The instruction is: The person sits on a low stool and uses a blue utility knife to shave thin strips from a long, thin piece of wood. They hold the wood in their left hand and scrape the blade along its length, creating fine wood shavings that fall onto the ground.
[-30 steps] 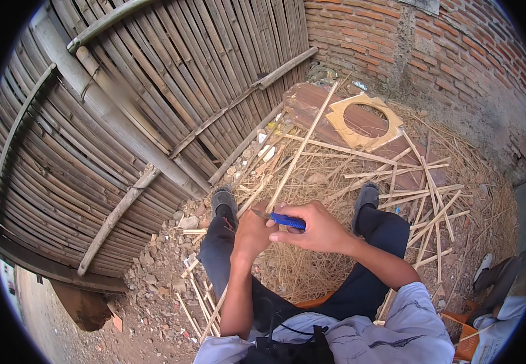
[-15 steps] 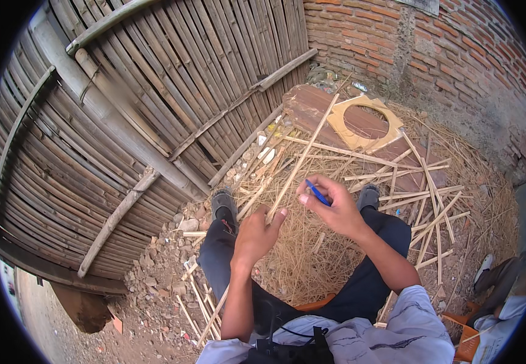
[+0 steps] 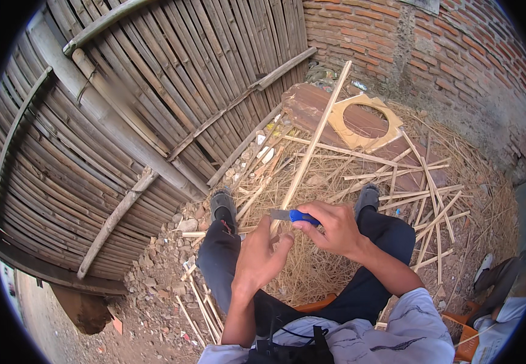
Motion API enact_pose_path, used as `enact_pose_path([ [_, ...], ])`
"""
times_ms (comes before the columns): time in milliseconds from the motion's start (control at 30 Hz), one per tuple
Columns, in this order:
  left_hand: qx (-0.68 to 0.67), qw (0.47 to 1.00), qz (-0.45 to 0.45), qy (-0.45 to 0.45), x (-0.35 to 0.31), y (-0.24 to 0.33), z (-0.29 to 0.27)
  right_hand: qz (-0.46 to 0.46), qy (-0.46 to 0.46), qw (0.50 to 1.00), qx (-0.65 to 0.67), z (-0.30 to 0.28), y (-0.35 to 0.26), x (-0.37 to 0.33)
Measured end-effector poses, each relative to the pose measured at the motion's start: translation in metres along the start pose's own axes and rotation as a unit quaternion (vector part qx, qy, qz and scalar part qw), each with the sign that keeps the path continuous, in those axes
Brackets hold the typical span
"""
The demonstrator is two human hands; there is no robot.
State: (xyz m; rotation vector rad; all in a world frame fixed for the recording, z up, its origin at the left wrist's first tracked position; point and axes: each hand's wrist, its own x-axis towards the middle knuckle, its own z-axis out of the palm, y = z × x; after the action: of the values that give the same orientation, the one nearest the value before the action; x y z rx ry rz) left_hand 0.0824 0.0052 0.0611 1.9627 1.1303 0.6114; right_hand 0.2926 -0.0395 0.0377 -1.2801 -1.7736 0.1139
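A long pale bamboo strip (image 3: 317, 136) slants up and away from my left hand (image 3: 260, 258), which is closed around its near end. In my right hand (image 3: 334, 227) is a blue-handled knife (image 3: 304, 217), gripped by its handle. Its short, wide grey blade points left and lies across the strip, just ahead of my left fingers. Whether the edge bites into the bamboo I cannot make out. My knees are apart, with straw and fibre shavings (image 3: 314, 270) heaped between them.
Many cut strips (image 3: 439, 206) lie crossed at the right, others (image 3: 202, 306) at lower left. A board with a round hole (image 3: 367, 145) rests on a brown plank (image 3: 308, 100). A bamboo fence (image 3: 154, 91) stands left, a brick wall (image 3: 360, 36) behind. Another person's leg (image 3: 493, 282) shows at right.
My right hand has turned the knife so its blade shows and brought it left onto the strip. The strip has shifted slightly, its wider face now showing.
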Motion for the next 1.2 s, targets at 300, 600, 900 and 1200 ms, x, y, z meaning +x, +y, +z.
enact_pose_path([
  [300,0.024,0.995,0.037,0.084,-0.009,0.01,0.008,0.005,0.061,0.998,-0.005,0.006,0.004,0.002],
  [600,0.067,0.983,0.089,0.146,-0.009,0.012,0.005,0.01,0.057,0.998,-0.006,0.006,0.011,0.003],
  [900,-0.079,0.988,0.096,0.089,-0.011,0.006,0.005,-0.029,0.03,0.999,-0.001,0.002,0.005,0.0],
  [1200,-0.057,0.989,0.082,0.11,-0.006,-0.008,0.017,-0.063,0.031,0.997,-0.018,0.003,-0.003,-0.002],
])
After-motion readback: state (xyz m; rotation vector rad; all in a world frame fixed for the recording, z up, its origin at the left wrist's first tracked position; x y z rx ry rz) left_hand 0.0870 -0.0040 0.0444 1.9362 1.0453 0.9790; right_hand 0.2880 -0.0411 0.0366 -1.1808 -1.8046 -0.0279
